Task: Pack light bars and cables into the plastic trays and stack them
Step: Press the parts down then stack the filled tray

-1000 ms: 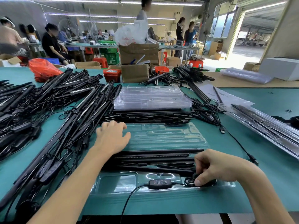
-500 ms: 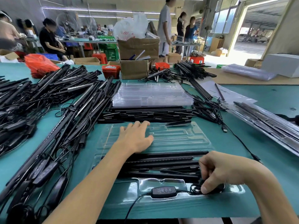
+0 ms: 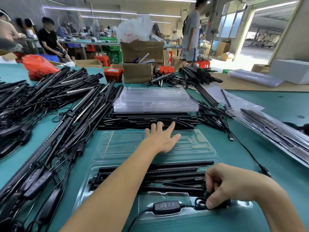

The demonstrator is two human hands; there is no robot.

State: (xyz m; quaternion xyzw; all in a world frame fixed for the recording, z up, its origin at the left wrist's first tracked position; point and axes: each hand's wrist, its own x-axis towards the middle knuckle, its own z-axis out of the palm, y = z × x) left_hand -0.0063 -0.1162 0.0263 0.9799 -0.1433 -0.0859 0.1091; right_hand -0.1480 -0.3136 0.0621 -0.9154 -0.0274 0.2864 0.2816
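A clear plastic tray (image 3: 197,144) lies open on the green table in front of me. Several black light bars (image 3: 167,173) fill its near half. A black inline controller (image 3: 166,207) with its cable sits in the tray's front pocket. My right hand (image 3: 232,185) pinches the coiled cable (image 3: 200,203) down into that pocket. My left hand (image 3: 161,137) stretches over the tray's far half, fingers spread, its tips at a row of loose black bars (image 3: 142,121). Behind these bars stands a stack of empty clear trays (image 3: 153,99).
A big heap of black light bars with cables (image 3: 55,114) covers the table on the left. Packed trays (image 3: 275,129) lie at the right. Cardboard boxes (image 3: 138,64), red bins (image 3: 112,73) and more bars (image 3: 195,73) stand at the back. People work beyond the table.
My left hand has moved forward from the tray's left side to the loose bars beyond it, fingers spreading. My right hand has stayed on the coiled cable.
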